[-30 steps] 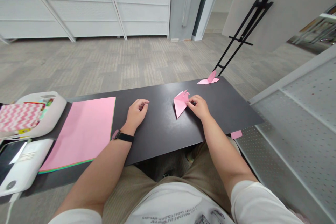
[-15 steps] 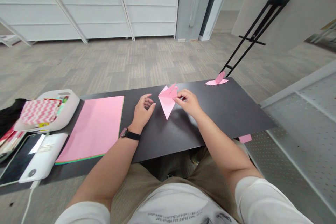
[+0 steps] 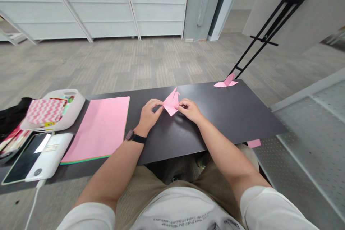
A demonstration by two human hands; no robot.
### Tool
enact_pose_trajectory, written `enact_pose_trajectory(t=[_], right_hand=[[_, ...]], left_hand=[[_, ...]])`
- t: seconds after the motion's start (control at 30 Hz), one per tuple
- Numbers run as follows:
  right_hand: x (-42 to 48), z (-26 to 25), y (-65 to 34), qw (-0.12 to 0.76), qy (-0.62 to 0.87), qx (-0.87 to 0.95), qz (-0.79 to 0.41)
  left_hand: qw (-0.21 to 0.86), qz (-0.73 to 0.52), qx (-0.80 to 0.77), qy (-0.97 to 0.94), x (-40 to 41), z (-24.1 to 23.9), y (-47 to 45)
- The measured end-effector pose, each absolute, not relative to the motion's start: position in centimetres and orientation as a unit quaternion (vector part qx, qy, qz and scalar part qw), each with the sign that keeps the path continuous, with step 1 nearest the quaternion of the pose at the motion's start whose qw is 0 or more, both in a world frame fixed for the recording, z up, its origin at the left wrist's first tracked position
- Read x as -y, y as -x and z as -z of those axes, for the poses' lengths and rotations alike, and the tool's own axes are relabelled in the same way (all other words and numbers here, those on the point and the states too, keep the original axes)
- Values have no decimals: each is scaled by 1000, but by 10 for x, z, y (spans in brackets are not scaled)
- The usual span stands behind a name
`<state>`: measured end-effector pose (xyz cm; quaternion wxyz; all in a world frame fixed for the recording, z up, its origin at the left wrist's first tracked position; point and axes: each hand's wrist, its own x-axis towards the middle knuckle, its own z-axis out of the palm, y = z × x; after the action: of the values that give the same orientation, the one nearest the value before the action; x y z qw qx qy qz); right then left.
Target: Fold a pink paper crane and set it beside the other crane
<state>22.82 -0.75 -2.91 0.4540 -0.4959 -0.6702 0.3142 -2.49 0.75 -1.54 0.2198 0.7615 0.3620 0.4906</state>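
A folded pink paper piece (image 3: 170,104) is held just above the black table (image 3: 231,115) between both my hands. My left hand (image 3: 149,115), with a dark watch on its wrist, pinches the paper's left side. My right hand (image 3: 189,109) pinches its right side, fingers closed on the fold. The paper's pointed tips stick up and toward the far edge.
A stack of pink sheets (image 3: 101,127) lies at the left. Further left are a white tray (image 3: 71,113) with patterned paper, a white power bank (image 3: 50,156) and a phone (image 3: 23,158). Another folded pink piece (image 3: 225,82) sits at the far right corner. A black easel (image 3: 265,30) stands beyond.
My right hand carried the folded paper leftward to the table's middle. My left hand rose from the table and took hold of its left side.
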Motion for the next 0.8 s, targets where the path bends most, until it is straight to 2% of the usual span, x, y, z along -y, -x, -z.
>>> enact_pose_trajectory(t=[0.33,0.8], right_hand=[[10,19,-231,426,457,651,-431],[13,14,-230,469,419,643,-437]], left_hand=[[317,-488,-427,-692,-11,23,25],[409,-508,-424,-628,-10,16,23]])
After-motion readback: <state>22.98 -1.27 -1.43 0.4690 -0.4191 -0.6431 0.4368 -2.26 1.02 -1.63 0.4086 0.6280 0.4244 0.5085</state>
